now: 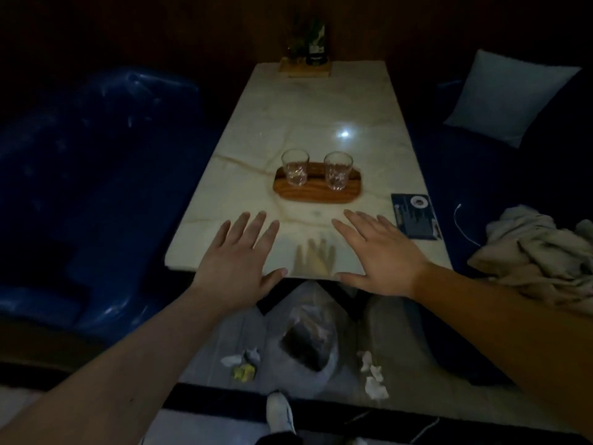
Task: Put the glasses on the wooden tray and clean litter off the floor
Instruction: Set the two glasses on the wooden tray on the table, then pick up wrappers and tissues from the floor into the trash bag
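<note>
Both glasses, one left (pixel 295 167) and one right (pixel 338 170), stand upright on the tray (pixel 316 191), which lies mid-table (pixel 256 123) with bare marble on every side. The left hand (pixel 239 256) and right hand (pixel 378 252) hover flat over the near table edge, fingers spread, holding nothing. A card (pixel 415 216) lies at the right edge. On the floor below, litter (pixel 242 364) and more scraps (pixel 372 375) flank a plastic bag (pixel 308 342). Blue seats (pixel 96 187) close in both sides.
</note>
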